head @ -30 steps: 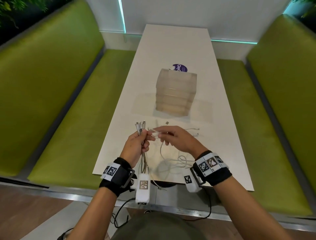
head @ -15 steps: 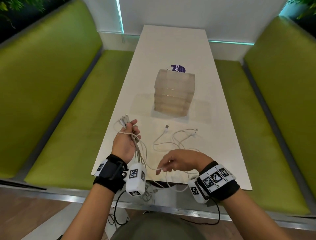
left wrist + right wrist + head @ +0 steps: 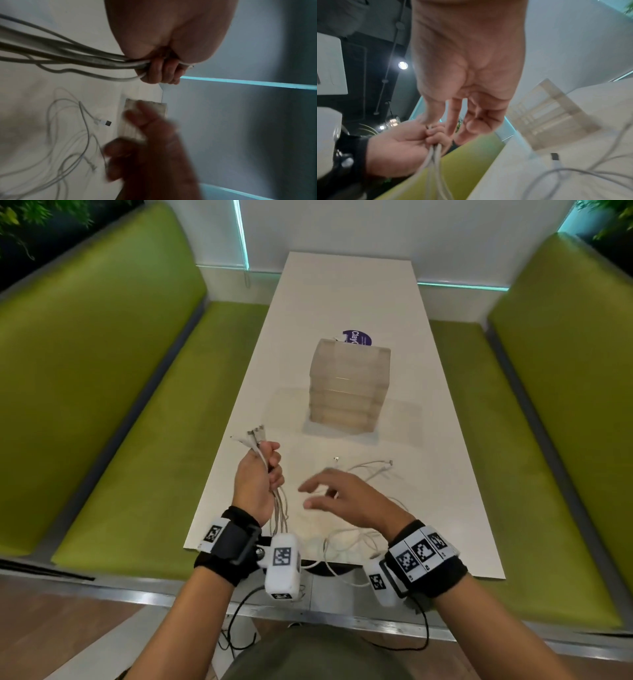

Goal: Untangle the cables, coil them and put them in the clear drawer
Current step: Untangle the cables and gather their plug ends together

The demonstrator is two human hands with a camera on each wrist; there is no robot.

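Note:
My left hand grips a bundle of white cables above the table's front left, and their plug ends fan out past the fist. In the left wrist view its curled fingers wrap the cable bundle. Just to the right, my right hand hovers blurred over loose white cables, fingers spread and holding nothing. The right wrist view shows its straight fingers close to my left hand. The clear drawer unit stands shut at mid-table.
More loose cable loops hang over the white table's front edge. A purple sticker lies behind the drawers. Green bench seats run along both sides. A USB plug lies on the table near the drawers.
My right hand has let go of the cable it pinched, dropped to the front edge, then risen toward my left hand with fingers spread. My left hand shifted left, still gripping the bundle.

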